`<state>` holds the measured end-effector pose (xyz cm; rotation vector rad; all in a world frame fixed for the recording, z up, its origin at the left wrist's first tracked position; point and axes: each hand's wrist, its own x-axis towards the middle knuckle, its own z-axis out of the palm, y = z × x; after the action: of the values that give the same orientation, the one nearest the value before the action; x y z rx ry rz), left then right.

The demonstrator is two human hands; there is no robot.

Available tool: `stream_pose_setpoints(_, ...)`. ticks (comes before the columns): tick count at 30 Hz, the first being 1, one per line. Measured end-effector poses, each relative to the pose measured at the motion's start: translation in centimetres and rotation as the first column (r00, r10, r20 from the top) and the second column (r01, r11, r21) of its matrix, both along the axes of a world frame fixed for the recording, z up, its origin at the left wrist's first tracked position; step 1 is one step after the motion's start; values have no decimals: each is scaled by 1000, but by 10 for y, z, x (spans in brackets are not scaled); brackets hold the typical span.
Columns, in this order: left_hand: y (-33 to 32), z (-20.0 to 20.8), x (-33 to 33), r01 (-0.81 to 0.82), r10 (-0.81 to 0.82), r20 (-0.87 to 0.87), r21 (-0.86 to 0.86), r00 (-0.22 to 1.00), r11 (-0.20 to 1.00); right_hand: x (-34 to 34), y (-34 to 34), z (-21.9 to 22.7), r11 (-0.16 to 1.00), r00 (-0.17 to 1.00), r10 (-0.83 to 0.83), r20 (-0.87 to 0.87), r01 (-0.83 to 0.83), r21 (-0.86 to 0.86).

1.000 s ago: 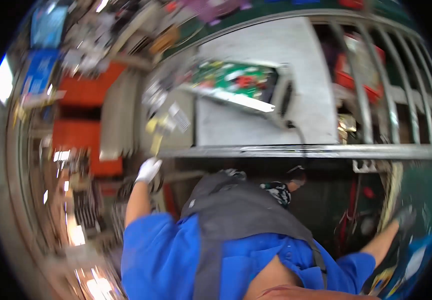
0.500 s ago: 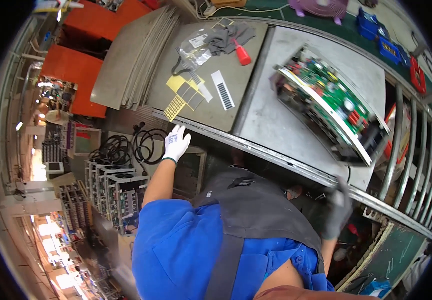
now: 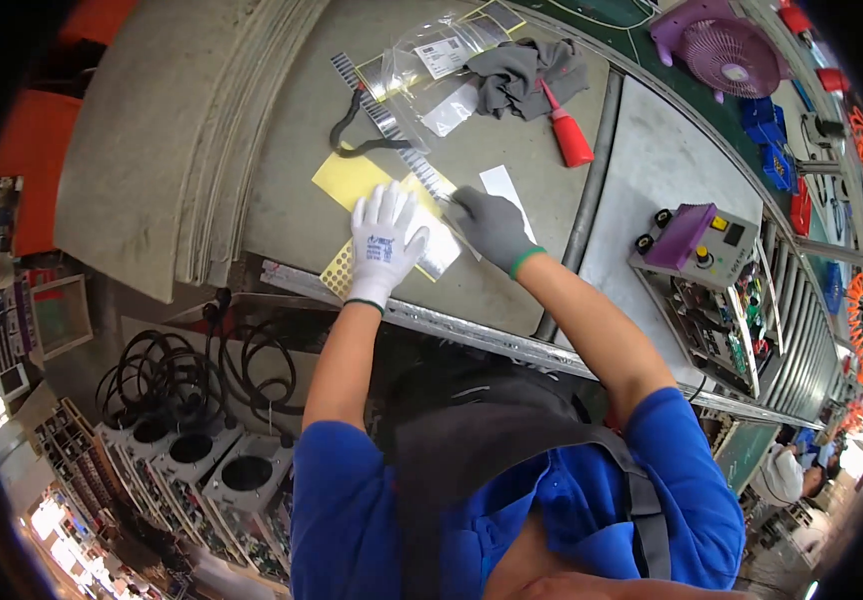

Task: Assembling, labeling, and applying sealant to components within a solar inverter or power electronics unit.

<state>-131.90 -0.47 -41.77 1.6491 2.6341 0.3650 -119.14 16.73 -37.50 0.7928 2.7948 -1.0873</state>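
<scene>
My left hand (image 3: 384,240), in a white glove, lies flat with fingers spread over yellow-backed label sheets near the bench's front edge. The yellow sheet (image 3: 344,183) shows beyond its fingertips, and a yellow sheet with round dots (image 3: 338,272) shows beside its wrist. My right hand (image 3: 495,228), in a grey glove, has its fingers closed at the edge of a glossy white label sheet (image 3: 439,250); its fingertips are partly hidden. A silver label strip (image 3: 384,118) runs away from these fingers. A white strip (image 3: 501,182) lies partly under the right hand.
Farther back are a clear plastic bag (image 3: 414,75), a grey cloth (image 3: 522,80), a red squeeze bottle (image 3: 572,140) and a dark bent strap (image 3: 342,135). Stacked grey boards (image 3: 152,150) stand left. An electronic unit with a purple panel (image 3: 687,240) sits right, near a purple fan (image 3: 732,55).
Both hands have come onto the label sheets, the right from low beside the body, the left from the bench edge. The view has shifted, and the electronic unit now shows its purple panel.
</scene>
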Motion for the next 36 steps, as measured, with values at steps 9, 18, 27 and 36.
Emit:
stream_pose_setpoints(9, -1, -5, -9, -17, 15, 114, 17, 993, 1000, -81, -7, -7, 956, 919, 168, 356, -241, 170)
stream_pose_setpoints(18, 0, -2, -10, -2, -1, 119, 24, 993, 1000, -76, -5, -19, 921, 917, 219, 335, -308, 240)
stream_pose_setpoints(27, 0, 3, -8, -7, 5, 81, 21, 997, 1000, -85, -12, -16, 981, 959, 40, 279, -91, 172)
stream_pose_setpoints(36, 6, -3, 2, 15, -21, -29, -211, 999, 977, 58, 17, 75, 996, 946, 39, -322, -9, 94)
